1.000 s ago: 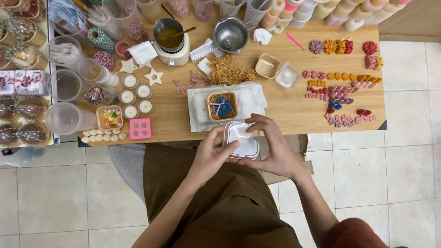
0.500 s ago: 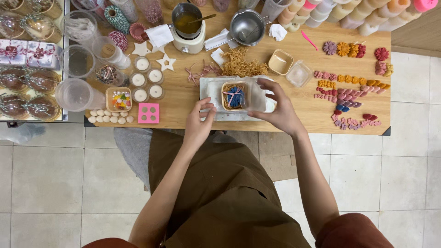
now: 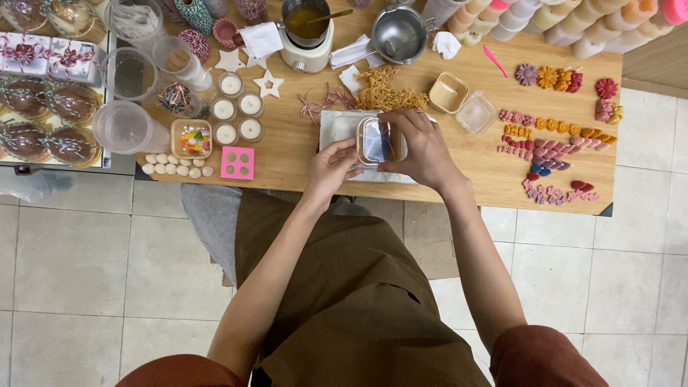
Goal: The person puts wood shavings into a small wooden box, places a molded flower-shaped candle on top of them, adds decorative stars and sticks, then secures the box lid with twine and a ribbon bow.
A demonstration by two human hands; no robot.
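Note:
A small square clear box (image 3: 378, 140) with a lid on top sits on a white cloth (image 3: 337, 129) on the wooden table (image 3: 287, 161). Blue contents show through the lid. My right hand (image 3: 423, 147) curls around the box's right side with fingers on the lid. My left hand (image 3: 331, 168) rests just left of and below the box, its fingertips touching the box's near left edge.
Behind the box lie straw shreds (image 3: 390, 97), two open clear tubs (image 3: 462, 104), a steel bowl (image 3: 398, 32) and a wax melter (image 3: 307, 29). Small white candles (image 3: 236, 118), a pink mould (image 3: 237, 163) and clear cups stand left. Coloured wax shapes (image 3: 555, 143) lie right.
The lid I held near my lap has been brought up over the box on the cloth. Both hands moved forward onto the table and now press around the box.

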